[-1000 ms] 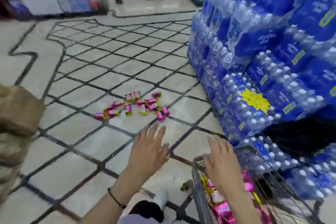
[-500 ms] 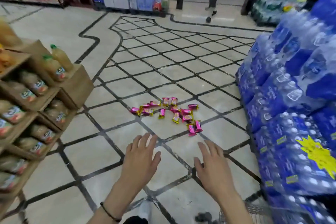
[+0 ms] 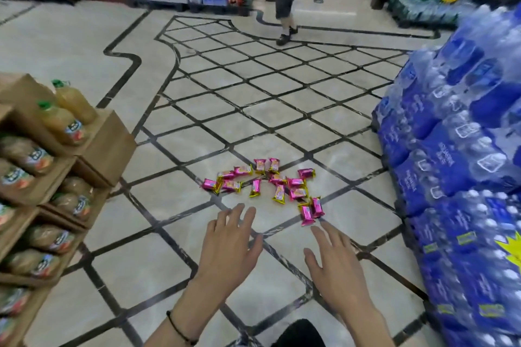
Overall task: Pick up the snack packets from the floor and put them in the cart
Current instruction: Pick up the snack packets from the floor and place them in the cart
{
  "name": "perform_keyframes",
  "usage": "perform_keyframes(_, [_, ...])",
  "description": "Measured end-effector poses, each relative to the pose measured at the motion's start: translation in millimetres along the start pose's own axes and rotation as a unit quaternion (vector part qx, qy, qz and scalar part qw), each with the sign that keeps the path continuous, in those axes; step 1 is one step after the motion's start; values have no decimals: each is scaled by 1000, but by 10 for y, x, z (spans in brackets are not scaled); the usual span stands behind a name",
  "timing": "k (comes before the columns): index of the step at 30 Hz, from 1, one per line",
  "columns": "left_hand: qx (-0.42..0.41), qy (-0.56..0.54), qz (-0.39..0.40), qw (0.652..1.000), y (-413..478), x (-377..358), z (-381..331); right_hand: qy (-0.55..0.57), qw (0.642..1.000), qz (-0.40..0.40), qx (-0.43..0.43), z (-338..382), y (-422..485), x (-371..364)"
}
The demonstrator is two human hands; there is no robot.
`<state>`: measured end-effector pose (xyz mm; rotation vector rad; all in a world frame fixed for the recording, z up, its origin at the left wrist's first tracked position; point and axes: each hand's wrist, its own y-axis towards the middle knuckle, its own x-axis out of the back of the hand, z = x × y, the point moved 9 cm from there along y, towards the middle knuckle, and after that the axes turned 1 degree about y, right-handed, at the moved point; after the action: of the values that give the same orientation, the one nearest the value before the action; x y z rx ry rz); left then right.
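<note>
Several pink and gold snack packets [image 3: 265, 182] lie scattered on the tiled floor in front of me. My left hand [image 3: 228, 245] is stretched forward, palm down, fingers straight, holding nothing, a little short of the packets. My right hand [image 3: 335, 265] reaches out beside it, also empty with fingers spread; its fingertips are just below the two nearest packets [image 3: 310, 210]. Neither hand touches a packet. The cart is out of view.
Stacked blue packs of water bottles [image 3: 456, 177] wall off the right side. Cardboard shelves with juice bottles [image 3: 56, 155] stand at the left. A person [image 3: 286, 0] walks across the far floor. Open tiled floor [image 3: 253, 98] lies beyond the packets.
The view has swung left and away from the cart, which has dropped out of sight. Both hands have moved away from the cart and now reach toward the packets, which appear closer.
</note>
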<state>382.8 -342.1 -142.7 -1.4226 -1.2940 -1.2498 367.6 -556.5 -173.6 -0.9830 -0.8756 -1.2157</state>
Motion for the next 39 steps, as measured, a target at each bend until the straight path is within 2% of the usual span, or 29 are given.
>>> perform_keyframes(8, [21,-8,48,999,1407,-411,80,22,999,24,5,-323,1415,-104])
perform_keyframes(17, [62,-20,44,997,2959,-472,186,14,999,10,49,-525,3236,192])
perform_keyframes(23, [59,-27,63,996,3850,-730,504,-14,1000,13,18,-638,4166,135])
perform_keyframes(33, [13,-65,102,993,5299,-1535,1038,-12,997,49,-58,-698,5334,-617])
perform_keyframes(39, [1,-43,166,985,5937,-2604,1227,-18,991,93,-97,-980,5896,-1567])
